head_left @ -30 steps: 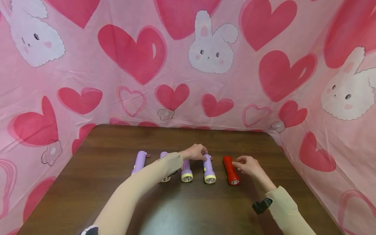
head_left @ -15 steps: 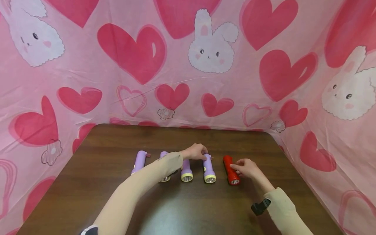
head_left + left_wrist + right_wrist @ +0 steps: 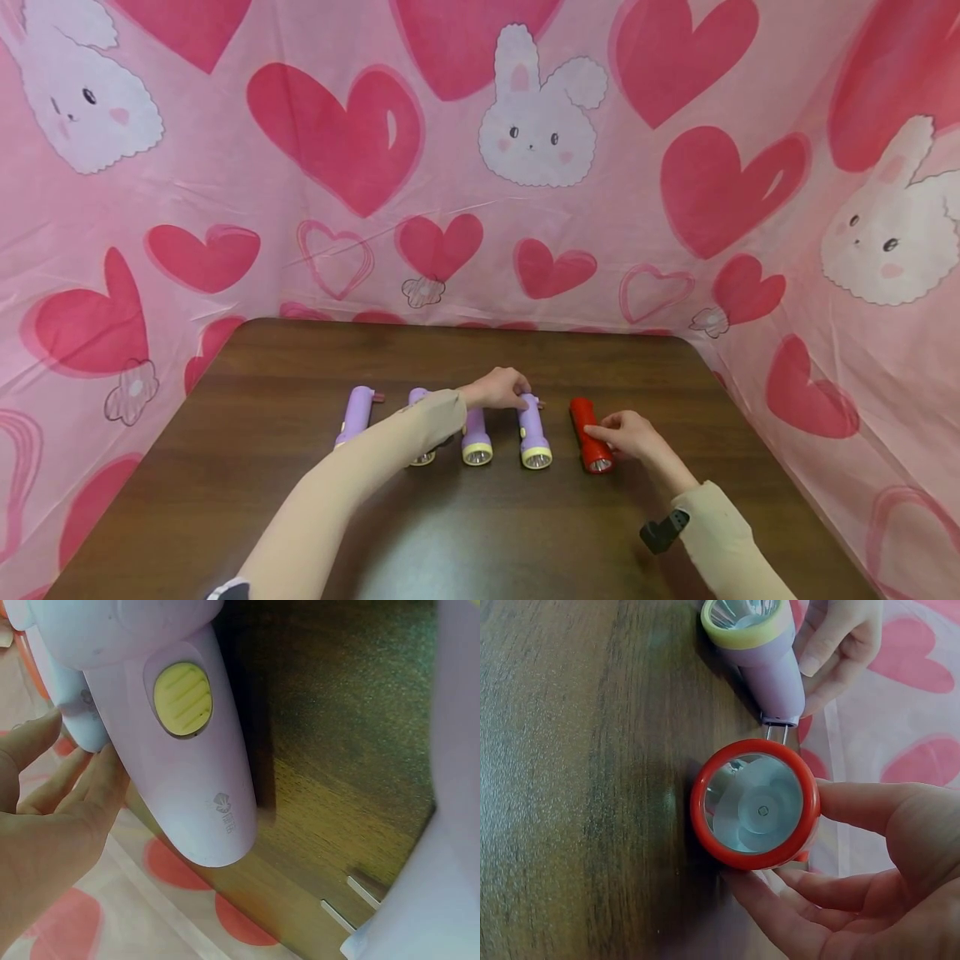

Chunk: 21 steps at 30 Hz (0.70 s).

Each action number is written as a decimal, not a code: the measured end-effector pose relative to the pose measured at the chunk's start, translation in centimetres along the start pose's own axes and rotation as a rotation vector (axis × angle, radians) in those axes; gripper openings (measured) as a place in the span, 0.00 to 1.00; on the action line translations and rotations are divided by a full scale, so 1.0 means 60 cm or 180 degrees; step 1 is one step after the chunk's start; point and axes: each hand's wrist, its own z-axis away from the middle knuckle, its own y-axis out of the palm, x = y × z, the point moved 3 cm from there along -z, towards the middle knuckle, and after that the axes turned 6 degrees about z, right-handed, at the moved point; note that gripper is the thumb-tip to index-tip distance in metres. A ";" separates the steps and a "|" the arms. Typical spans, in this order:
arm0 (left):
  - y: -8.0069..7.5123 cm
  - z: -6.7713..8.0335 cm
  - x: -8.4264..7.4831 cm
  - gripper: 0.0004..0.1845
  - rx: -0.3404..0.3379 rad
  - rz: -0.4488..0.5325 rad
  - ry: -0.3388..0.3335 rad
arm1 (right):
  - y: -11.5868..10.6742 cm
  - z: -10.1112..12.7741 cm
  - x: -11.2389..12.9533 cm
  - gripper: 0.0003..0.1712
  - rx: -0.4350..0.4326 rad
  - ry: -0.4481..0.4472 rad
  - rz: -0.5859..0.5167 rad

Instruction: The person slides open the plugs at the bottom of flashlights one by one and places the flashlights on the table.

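Observation:
In the head view my left hand (image 3: 495, 388) reaches across to the tail of the rightmost purple flashlight (image 3: 531, 425), which has a yellow rim. The left wrist view shows thumb and fingers on either side of that tail (image 3: 81, 724). Two metal prongs (image 3: 777, 733) stick out from it in the right wrist view. My right hand (image 3: 630, 432) holds a red flashlight (image 3: 582, 417) lying on the table. In the right wrist view its clear lens (image 3: 754, 802) faces the camera, thumb on one side and fingers on the other.
Three more purple flashlights lie in a row to the left: one close by (image 3: 476, 435), one partly under the left sleeve (image 3: 420, 393) and one at the far left (image 3: 357, 408). They rest on a brown wooden table (image 3: 465, 533). Pink heart-and-rabbit cloth (image 3: 450, 183) surrounds the table.
My right hand has slid a little toward me along the red flashlight and closed in on its body. The left hand and the flashlights stay where they were.

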 end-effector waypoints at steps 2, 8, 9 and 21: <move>0.000 0.001 0.000 0.17 0.0004 0.0010 0.0008 | 0.001 0.000 0.000 0.32 0.0007 0.0011 -0.0029; 0.000 0.000 0.001 0.16 0.0010 0.0009 0.0055 | 0.002 0.001 -0.002 0.30 0.0026 0.0059 -0.0084; 0.000 -0.001 0.002 0.16 0.0011 0.0011 0.0057 | 0.002 0.001 -0.002 0.29 0.0027 0.0065 -0.0094; 0.000 0.000 0.001 0.18 -0.0083 -0.0059 0.0053 | 0.003 0.002 -0.002 0.28 0.0029 0.0054 -0.0126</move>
